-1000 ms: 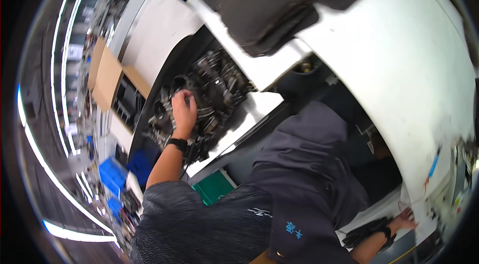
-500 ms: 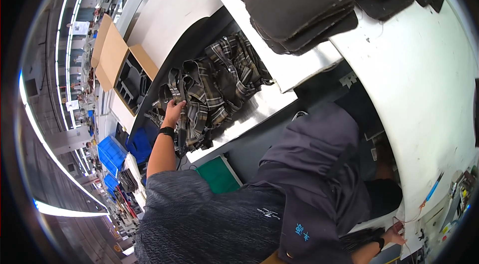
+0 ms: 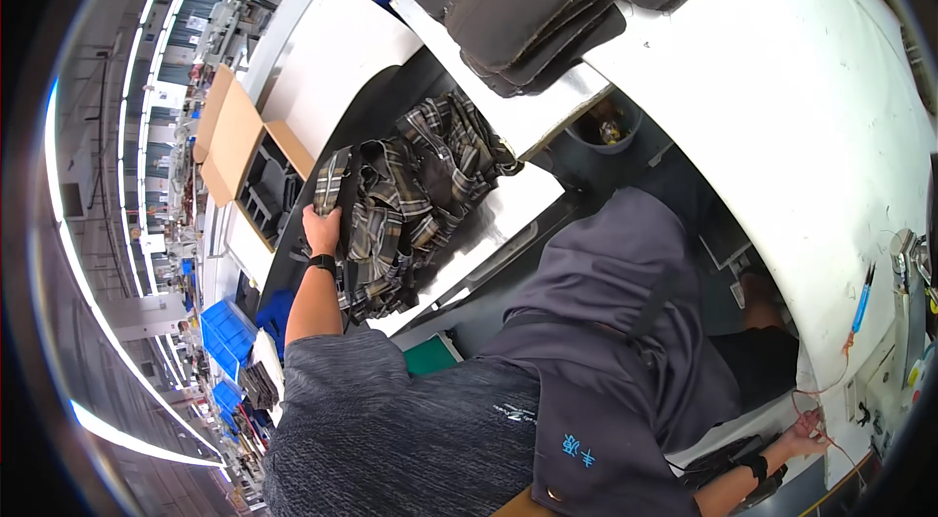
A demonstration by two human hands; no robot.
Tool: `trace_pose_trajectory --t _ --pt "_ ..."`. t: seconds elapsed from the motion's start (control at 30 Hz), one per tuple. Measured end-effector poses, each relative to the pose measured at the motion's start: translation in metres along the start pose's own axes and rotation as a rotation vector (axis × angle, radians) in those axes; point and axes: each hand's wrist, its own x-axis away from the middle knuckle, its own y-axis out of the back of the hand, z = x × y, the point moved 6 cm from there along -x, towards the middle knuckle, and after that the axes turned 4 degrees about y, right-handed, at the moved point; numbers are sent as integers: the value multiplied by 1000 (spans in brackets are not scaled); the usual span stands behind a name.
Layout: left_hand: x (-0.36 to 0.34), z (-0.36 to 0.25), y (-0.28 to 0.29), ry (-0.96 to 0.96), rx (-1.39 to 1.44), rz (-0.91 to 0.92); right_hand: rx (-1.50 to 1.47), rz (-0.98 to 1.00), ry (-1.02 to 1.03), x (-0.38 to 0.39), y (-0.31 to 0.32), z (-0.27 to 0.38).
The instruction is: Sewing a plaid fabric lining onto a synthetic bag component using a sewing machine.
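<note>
- Our left hand (image 3: 322, 229) grips a plaid fabric strip (image 3: 333, 183) at the left edge of the plaid fabric heap (image 3: 391, 187).
- Our right hand (image 3: 805, 435) is beside the white tabletop (image 3: 752, 136), an orange cord (image 3: 819, 390) at its fingers; we cannot tell whether they close on it.
- Dark fabric panels (image 3: 528, 7) lie stacked beyond the heap.

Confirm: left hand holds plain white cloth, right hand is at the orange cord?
Cloth is wrong: the head view shows the left hand holding dark plaid cloth. The right hand is at the orange cord, as stated.
</note>
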Motion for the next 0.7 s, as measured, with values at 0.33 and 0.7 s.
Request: trace_pose_trajectory --t 0.33,0.7 --pt "88 -288 154 -715 769 -273 66 -7 52 12 -1 8" --pt "306 -569 66 -1145 859 428 425 5 140 199 51 37"
